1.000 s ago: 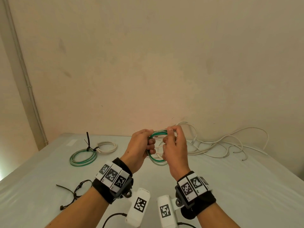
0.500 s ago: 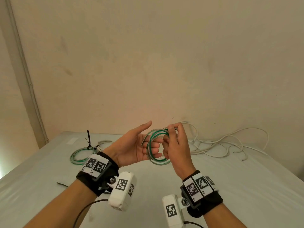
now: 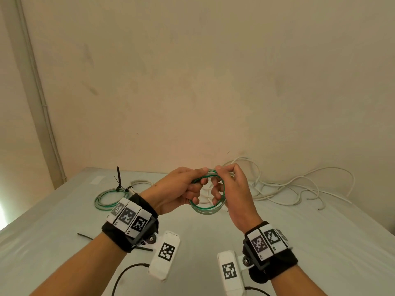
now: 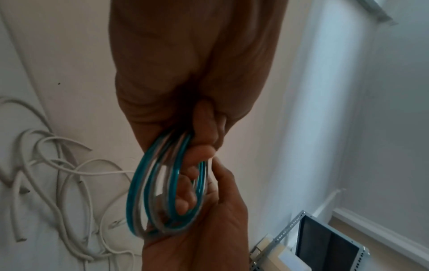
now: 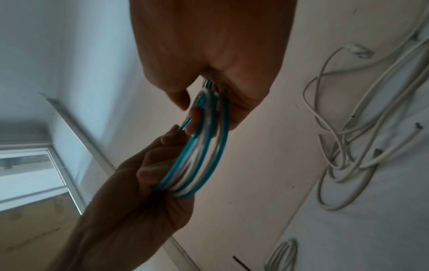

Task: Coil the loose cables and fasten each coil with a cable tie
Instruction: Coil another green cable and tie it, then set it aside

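A small coil of green and white cable (image 3: 208, 209) hangs in the air above the middle of the table, held by both hands. My left hand (image 3: 198, 184) grips its left side, thumb on top and fingers curled through the loop. My right hand (image 3: 221, 182) pinches the top of the coil, its lower fingers hooked through the ring. In the left wrist view the coil (image 4: 139, 192) runs from my left fingers (image 4: 204, 128) down into the right palm. The right wrist view shows the coil (image 5: 199, 161) stretched between both hands.
A finished green-white coil (image 3: 106, 198) with an upright black cable tie (image 3: 118, 178) lies at the back left, a white coil (image 3: 141, 182) beside it. Loose white cables (image 3: 288, 186) sprawl at the back right by the wall. Black ties (image 3: 85, 236) lie near my left wrist.
Half a second ago my left hand had let go and lay open, palm up, beside the coil. It has since turned over and gripped the coil again. The right hand kept its hold throughout.
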`<action>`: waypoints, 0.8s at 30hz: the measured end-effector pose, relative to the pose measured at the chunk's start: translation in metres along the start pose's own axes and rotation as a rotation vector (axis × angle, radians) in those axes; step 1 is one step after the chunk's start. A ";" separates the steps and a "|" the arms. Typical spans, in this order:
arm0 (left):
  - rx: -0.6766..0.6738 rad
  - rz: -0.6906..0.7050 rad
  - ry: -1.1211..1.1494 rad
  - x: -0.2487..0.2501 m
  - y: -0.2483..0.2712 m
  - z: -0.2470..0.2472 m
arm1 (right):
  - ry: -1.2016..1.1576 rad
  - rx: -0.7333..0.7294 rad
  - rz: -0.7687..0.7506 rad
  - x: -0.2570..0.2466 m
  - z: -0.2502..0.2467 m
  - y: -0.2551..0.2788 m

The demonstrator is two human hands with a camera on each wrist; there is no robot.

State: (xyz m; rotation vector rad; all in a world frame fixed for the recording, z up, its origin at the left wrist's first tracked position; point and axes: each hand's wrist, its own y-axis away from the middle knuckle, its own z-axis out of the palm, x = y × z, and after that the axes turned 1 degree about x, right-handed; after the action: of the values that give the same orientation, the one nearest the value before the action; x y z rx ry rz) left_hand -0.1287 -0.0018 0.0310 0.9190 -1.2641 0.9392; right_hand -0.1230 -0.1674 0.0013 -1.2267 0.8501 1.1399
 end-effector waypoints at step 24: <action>-0.139 -0.174 0.014 -0.002 0.030 -0.051 | 1.085 -0.464 -0.414 0.023 0.024 -0.007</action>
State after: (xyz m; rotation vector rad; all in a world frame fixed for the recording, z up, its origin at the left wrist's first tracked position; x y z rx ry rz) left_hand -0.1394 0.0560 0.0262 0.8957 -1.2012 0.7108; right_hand -0.1122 -0.1388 -0.0146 -2.3537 1.0427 0.2543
